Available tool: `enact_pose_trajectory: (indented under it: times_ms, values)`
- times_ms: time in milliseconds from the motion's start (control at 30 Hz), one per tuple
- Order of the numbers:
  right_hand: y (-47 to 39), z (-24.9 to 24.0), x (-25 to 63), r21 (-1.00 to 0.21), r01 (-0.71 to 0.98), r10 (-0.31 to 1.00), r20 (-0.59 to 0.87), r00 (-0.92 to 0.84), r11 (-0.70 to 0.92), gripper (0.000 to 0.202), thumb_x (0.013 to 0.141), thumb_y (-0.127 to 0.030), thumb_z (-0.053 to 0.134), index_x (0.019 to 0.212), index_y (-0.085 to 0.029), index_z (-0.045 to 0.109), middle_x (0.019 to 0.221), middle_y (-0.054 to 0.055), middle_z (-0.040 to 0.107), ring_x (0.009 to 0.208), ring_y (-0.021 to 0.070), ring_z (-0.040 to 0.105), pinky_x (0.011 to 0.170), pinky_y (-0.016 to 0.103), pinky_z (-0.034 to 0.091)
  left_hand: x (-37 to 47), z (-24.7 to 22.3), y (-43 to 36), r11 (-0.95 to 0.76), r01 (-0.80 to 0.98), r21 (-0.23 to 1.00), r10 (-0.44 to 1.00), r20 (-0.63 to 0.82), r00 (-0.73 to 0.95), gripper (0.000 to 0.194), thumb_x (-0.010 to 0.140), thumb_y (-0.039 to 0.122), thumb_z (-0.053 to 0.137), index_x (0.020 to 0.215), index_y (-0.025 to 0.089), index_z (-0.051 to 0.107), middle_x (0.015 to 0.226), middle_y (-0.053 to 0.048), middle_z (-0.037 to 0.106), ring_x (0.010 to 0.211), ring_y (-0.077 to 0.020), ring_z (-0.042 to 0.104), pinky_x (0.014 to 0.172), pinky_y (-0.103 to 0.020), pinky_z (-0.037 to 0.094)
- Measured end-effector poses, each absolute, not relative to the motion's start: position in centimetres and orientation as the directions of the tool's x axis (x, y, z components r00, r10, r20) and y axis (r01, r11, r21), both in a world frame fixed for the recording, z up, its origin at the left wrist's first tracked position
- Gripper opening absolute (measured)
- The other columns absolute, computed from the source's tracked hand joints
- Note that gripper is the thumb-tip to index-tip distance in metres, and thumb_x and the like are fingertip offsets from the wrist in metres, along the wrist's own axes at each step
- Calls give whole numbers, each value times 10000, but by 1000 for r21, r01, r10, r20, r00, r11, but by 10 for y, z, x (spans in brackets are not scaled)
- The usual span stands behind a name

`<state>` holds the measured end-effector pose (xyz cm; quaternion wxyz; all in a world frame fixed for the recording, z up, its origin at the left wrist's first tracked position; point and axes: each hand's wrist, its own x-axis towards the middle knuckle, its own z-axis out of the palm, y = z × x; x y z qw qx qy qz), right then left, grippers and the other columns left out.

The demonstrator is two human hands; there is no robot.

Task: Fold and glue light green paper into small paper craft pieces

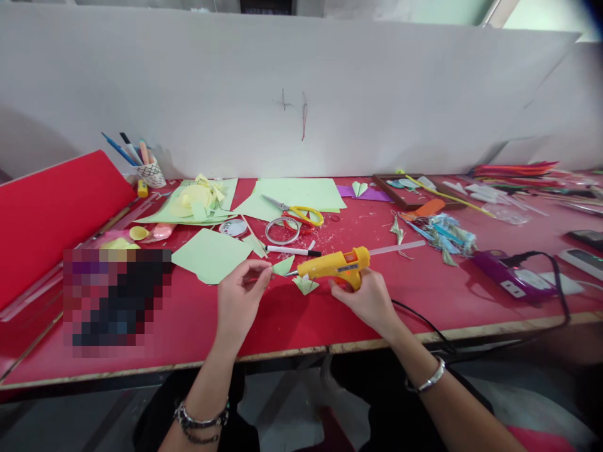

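Note:
My left hand [245, 292] pinches a small folded piece of light green paper [283, 266] between thumb and fingers. Wrapped round the handle of a yellow hot glue gun [325, 266] is my right hand [365, 299]. The gun's metal nozzle points left and reaches the green piece; whether it touches cannot be made out. A clear glue stick [398, 248] sticks out of the gun's back. Just below the nozzle, another folded green paper piece [306, 285] lies on the red table [282, 326]. A marker pen [294, 250] rests behind the gun.
Yellow-handled scissors [304, 215], a tape roll [282, 231] and green paper sheets [211, 255] lie farther back. At right are tassels [445, 235], a purple power strip [513, 276] and the gun's black cord [426, 326]. A pen cup [151, 172] stands back left, before a white partition [211, 94].

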<state>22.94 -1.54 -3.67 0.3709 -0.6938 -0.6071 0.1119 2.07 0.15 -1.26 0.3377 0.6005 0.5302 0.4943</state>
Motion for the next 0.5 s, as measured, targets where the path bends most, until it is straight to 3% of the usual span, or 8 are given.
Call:
enact_pose_trajectory:
  times_ms: [300, 500]
  values:
    - [-15, -35, 231, -715, 699, 927, 258, 274, -7, 296, 621, -432, 578, 519, -187, 448, 409, -41, 431, 364, 97, 417, 356, 210, 299, 19, -14, 3, -215, 273, 938, 970, 238, -53, 166, 731, 334, 580, 768, 174, 605, 731, -15, 638, 695, -141, 607, 632, -207, 481]
    - [-14, -33, 234, -808, 589, 927, 227, 299, 8, 299, 633, -434, 590, 618, -140, 541, 475, -28, 471, 421, 96, 428, 401, 206, 349, 18, -14, 3, -174, 276, 945, 977, 200, -69, 252, 728, 354, 582, 889, 169, 638, 853, -54, 663, 770, -172, 621, 698, -242, 493]
